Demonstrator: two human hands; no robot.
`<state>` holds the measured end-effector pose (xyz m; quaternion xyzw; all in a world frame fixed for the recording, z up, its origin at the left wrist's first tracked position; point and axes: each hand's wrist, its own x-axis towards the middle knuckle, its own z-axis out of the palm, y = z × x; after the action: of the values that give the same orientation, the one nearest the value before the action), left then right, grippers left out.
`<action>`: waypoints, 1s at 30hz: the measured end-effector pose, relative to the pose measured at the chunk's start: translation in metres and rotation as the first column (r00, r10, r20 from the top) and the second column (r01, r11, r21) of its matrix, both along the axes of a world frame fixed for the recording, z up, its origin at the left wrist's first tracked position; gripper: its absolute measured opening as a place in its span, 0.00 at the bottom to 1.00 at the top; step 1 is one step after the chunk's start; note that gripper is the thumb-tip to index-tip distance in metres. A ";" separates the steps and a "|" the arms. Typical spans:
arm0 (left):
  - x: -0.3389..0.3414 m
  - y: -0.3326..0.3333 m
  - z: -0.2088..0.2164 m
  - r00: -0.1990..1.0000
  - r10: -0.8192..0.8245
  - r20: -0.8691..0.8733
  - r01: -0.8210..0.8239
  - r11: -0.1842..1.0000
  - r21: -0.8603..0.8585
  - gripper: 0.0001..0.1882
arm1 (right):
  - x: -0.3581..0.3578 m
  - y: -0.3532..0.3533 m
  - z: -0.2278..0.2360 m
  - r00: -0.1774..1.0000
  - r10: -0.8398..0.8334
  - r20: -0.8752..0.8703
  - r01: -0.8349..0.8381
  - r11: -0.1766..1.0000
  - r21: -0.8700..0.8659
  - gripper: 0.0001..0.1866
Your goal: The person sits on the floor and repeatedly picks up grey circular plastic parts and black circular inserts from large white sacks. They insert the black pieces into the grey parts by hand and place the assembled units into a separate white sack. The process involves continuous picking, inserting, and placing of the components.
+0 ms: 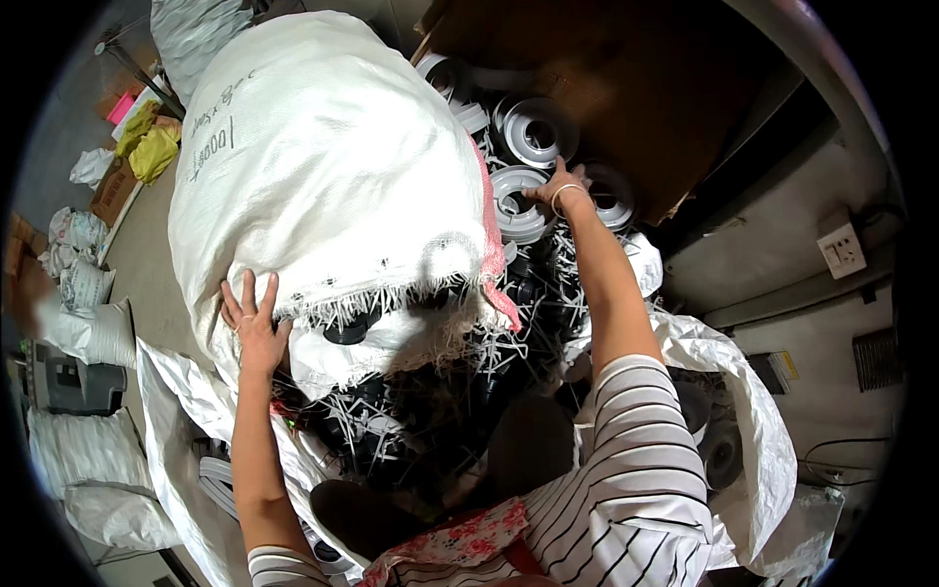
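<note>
A large white woven sack with a frayed mouth lies in front of me, bulging. My left hand presses on its lower left side with the fingers spread. Beyond the sack's right edge, my right hand reaches among round grey plastic rings, its thumb and fingers apart. Its thumb touches or hovers over a stack of grey rings; another grey ring piece lies just past the fingertips. Whether it grips any of them, I cannot make out. A pink-red strip hangs from the sack's edge.
Below the sack, many black round parts and pale plastic scraps lie heaped. Open white sacks flank me, with round parts inside the right one. A brown board stands at the back right, near a wall socket. Filled bags lie left.
</note>
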<state>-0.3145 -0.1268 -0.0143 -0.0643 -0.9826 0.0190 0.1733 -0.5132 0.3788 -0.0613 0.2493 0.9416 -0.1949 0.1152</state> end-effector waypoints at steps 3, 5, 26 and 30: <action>0.004 -0.030 0.013 0.992 0.062 0.106 -0.059 0.998 -0.037 0.50 | 0.000 -0.019 0.001 0.997 0.006 0.075 -0.013 0.996 0.084 0.55; -0.001 -0.036 0.021 0.980 0.089 0.178 -0.076 0.994 -0.078 0.52 | 0.007 -0.005 0.008 0.998 0.048 -0.038 -0.049 0.998 -0.025 0.49; 0.003 -0.031 0.027 0.971 0.087 0.222 -0.080 0.996 -0.039 0.54 | 0.145 -0.080 0.110 0.681 0.478 -0.554 -0.713 0.605 -0.354 0.15; -0.013 -0.026 0.026 0.972 0.047 0.231 -0.044 0.999 -0.021 0.53 | -0.055 -0.047 0.032 0.816 0.041 -0.576 -0.225 0.941 -0.252 0.34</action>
<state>-0.3275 -0.1526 0.0114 -0.0449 -0.9971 0.0231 0.0567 -0.5679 0.3314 -0.0294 0.0922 0.9063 -0.3957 -0.1163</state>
